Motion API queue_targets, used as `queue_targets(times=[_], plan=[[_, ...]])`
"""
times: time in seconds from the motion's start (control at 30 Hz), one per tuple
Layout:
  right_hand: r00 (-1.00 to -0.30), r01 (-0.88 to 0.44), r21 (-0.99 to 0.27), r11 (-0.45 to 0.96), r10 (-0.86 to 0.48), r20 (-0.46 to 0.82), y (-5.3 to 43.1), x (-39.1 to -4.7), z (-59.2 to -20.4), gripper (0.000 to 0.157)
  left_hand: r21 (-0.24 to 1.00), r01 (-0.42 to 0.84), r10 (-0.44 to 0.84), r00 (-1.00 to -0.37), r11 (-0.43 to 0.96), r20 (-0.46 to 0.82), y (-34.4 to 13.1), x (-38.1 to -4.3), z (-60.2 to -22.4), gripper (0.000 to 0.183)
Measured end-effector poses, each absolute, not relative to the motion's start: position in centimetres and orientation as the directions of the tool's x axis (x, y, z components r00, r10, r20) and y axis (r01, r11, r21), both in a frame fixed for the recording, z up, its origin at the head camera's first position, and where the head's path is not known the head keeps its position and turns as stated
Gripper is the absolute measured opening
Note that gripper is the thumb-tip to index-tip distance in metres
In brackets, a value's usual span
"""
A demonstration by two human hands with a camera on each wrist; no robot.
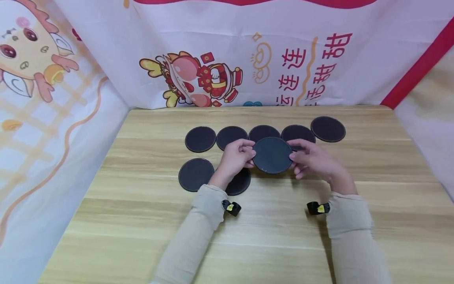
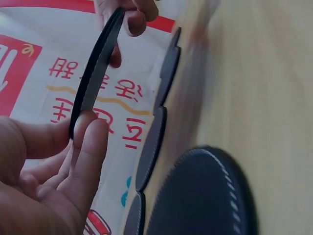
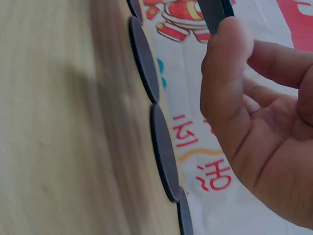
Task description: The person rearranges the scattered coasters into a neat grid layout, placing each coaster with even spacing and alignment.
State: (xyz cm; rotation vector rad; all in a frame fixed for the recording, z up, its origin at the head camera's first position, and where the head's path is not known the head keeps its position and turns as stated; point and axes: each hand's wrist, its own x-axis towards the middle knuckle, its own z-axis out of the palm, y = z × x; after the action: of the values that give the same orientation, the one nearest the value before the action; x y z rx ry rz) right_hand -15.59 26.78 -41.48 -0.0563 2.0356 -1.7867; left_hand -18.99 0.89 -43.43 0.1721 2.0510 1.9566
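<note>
A round dark coaster [image 1: 272,155] with a stitched rim is held up off the table between both hands. My left hand [image 1: 235,159] pinches its left edge between thumb and fingers, which the left wrist view shows closely at the coaster's lower end [image 2: 93,78]. Its right edge is pinched by my right hand [image 1: 315,159]; in the right wrist view the thumb and a finger meet on the coaster [image 3: 215,14], mostly cut off by the frame. Behind it, a coaster [image 1: 264,133] in the back row is partly covered. Under my left wrist lies another coaster [image 1: 238,183], partly hidden.
Several matching coasters lie in a back row, from a left one [image 1: 200,139] to a right one [image 1: 328,129] set slightly farther back. One more coaster [image 1: 196,174] lies at front left. The wooden table [image 1: 276,236] meets a printed cloth [image 1: 227,35] behind.
</note>
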Motion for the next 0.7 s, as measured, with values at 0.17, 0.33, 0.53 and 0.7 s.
queue_targets(times=[0.17,0.33,0.53,0.7], plan=[[-0.892,0.257,-0.939,0.228,-0.318,-0.321,26.2,-15.9,-42.2,0.051,0.982,-0.147,0.350,-0.919,0.122,-0.181,0.1,-18.9,-43.4,0.035],[-0.882,0.255,-0.935,0.248,-0.336,-0.330,26.4,-15.8,-42.6,0.049,0.961,-0.160,0.384,-0.892,0.224,-0.238,0.3,-18.9,-43.7,0.028],[-0.884,0.231,-0.940,0.250,-0.351,-0.310,26.4,-15.8,-42.8,0.046,0.951,-0.154,0.360,-0.900,0.269,-0.247,1.0,-18.9,-43.9,0.017],[-0.876,0.228,-0.941,0.250,-0.370,-0.311,26.6,-15.8,-42.9,0.045,0.934,-0.178,0.390,-0.872,0.310,-0.296,0.6,-19.1,-43.7,0.016]])
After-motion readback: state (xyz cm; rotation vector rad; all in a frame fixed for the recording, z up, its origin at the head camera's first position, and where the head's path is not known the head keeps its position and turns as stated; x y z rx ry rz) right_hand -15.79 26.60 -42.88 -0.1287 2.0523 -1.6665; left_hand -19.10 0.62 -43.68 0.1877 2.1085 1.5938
